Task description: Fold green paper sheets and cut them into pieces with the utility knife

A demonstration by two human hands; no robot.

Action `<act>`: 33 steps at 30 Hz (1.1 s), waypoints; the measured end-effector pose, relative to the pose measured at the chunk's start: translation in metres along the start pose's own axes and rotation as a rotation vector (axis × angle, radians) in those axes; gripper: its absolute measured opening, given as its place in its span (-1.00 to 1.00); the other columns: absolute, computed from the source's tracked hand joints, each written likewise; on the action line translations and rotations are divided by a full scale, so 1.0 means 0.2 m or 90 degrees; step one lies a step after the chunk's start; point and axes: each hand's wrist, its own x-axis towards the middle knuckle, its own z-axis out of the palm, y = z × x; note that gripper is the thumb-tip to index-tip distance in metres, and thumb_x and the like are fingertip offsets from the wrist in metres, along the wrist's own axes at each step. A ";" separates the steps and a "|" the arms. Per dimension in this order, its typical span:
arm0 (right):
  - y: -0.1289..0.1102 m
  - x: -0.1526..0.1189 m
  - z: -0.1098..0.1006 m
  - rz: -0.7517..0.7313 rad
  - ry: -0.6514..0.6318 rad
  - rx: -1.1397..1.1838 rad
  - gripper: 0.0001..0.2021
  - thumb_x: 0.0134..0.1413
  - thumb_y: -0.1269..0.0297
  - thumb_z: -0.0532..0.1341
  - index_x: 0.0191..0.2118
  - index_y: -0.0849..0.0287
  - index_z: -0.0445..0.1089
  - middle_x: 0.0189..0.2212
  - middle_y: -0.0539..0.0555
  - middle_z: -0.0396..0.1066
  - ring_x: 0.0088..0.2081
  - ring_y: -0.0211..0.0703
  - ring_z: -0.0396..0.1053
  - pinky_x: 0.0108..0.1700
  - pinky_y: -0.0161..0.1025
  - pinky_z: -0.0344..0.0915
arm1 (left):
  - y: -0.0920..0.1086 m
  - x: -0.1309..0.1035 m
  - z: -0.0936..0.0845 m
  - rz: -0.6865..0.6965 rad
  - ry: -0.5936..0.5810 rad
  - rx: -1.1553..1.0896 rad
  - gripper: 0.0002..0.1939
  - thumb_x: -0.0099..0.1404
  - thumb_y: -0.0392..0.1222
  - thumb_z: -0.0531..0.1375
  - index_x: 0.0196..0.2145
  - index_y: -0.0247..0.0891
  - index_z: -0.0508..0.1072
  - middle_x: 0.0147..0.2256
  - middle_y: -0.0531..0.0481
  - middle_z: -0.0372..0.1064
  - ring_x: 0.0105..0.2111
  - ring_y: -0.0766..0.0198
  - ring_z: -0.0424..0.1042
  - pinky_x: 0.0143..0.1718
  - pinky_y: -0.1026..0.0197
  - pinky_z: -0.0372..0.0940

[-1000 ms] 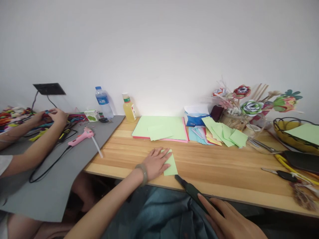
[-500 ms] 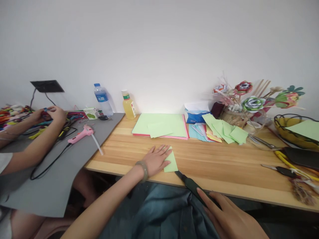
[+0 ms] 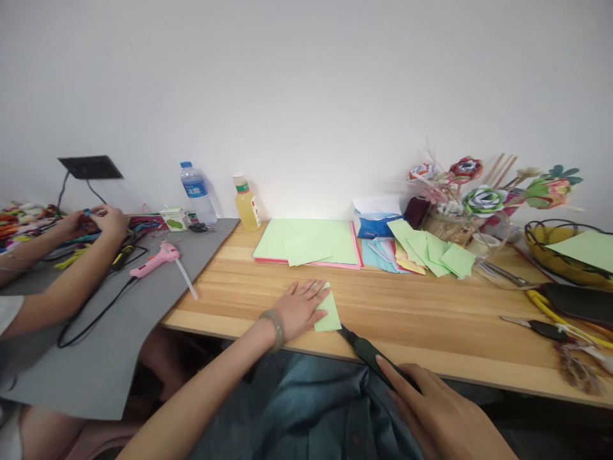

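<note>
Now the left hand (image 3: 299,312) spreads wide, pressing a small green paper (image 3: 330,318) under its fingers, flat and plain, so little seems done. The right hand (image 3: 433,396) grips a dark green tool (image 3: 368,352), tip by the paper's corner. Past that hand, more green papers (image 3: 435,253) lie fanned, seemingly undone. Little has moved in half a second.

Soft, fairly bright light evenly covers the pale wood-grained counter (image 3: 407,310) and a small light-green paper card (image 3: 331,317) on it. Behind the counter, the smooth white wall (image 3: 306,96) greys toward its upper corners. Deep shadow lies below the counter; at the counter's far left, the multicoloured stringy heap (image 3: 23,217) looks blurred.
</note>
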 end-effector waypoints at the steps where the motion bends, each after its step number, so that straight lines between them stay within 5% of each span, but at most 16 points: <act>1: 0.00 0.01 0.00 0.002 0.004 -0.004 -0.66 0.16 0.42 -0.08 0.02 0.27 0.24 -0.37 0.12 0.39 -0.46 -0.22 0.42 -0.52 -0.31 0.38 | 0.00 0.00 0.00 0.000 -0.001 0.000 -0.47 0.39 0.05 -0.26 0.25 -0.13 -0.17 0.28 0.05 -0.34 0.26 0.18 -0.29 0.18 -0.16 -0.20; 33: 0.01 0.13 0.05 0.038 -0.035 -0.004 -0.65 0.18 0.37 -0.09 0.02 0.27 0.27 -0.41 0.09 0.32 -0.52 -0.22 0.39 -0.58 -0.31 0.28 | 0.00 0.00 -0.01 0.002 0.002 -0.006 -0.48 0.39 0.06 -0.24 0.25 -0.10 -0.17 0.27 0.05 -0.32 0.26 0.18 -0.29 0.18 -0.15 -0.21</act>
